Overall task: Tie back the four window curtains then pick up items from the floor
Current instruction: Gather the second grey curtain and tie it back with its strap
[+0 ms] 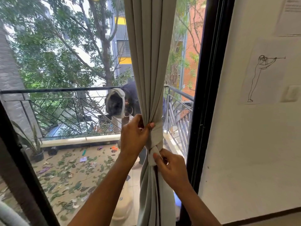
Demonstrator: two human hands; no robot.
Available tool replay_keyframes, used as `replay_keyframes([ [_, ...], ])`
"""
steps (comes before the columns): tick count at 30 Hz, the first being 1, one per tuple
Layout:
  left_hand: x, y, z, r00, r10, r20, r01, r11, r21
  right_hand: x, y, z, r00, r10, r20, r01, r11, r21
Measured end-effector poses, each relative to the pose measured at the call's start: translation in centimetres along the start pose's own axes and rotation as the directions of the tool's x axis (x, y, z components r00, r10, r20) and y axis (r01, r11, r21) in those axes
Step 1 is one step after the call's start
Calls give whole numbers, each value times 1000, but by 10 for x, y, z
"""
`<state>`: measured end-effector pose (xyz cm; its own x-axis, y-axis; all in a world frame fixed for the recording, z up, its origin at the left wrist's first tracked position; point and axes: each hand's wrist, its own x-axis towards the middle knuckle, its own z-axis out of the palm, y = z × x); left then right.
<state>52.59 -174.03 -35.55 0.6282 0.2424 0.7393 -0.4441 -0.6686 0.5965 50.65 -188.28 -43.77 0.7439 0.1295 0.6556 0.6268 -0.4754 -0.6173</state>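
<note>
The person is on the curtain-tying step. The grey curtain [151, 62] is bunched into one thick rope, and it hangs right between the two hands. The left hand [135, 136] holds the bunch with its fingers curled round it, just above the knot [154, 145]. The knot is in a cloth tie of the same colour, and it sits just above the right hand [172, 167]. That hand pinches the loose end [153, 156] of the tie, which hangs down from the knot.

The knot looks made but maybe not snug yet. The next move likely calls for a pull on the loose end while the left hand keeps the bunch from sliding (a hard tug could drag the knot down). This view does not show how many of the four curtains are done.

Low and to the left of the left hand, behind the glass, leaves and scraps [68, 173] lie on a balcony floor.

High up to the right of the right hand, a paper sheet [290, 15] on the wall has lines of print, too small to read. Under it is a drawing [263, 70] of a standing figure, with no words. No brand names show.
</note>
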Motion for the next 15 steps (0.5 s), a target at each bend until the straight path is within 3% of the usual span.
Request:
replay_keyframes([
  [5,1,-3,7,999,-43,9,44,989,-140,-47,27,13,995,101,-15,-98,983,156],
  [9,7,0,5,987,-52,151,86,969,-231,-26,28,-11,993,90,72,-93,995,29],
  [13,18,4,-7,951,-81,298,150,964,-218,22,6,-39,982,146,-120,-136,987,89],
  [15,25,12,-11,944,-67,324,160,949,-271,60,-11,-51,981,180,-74,-162,966,201],
])
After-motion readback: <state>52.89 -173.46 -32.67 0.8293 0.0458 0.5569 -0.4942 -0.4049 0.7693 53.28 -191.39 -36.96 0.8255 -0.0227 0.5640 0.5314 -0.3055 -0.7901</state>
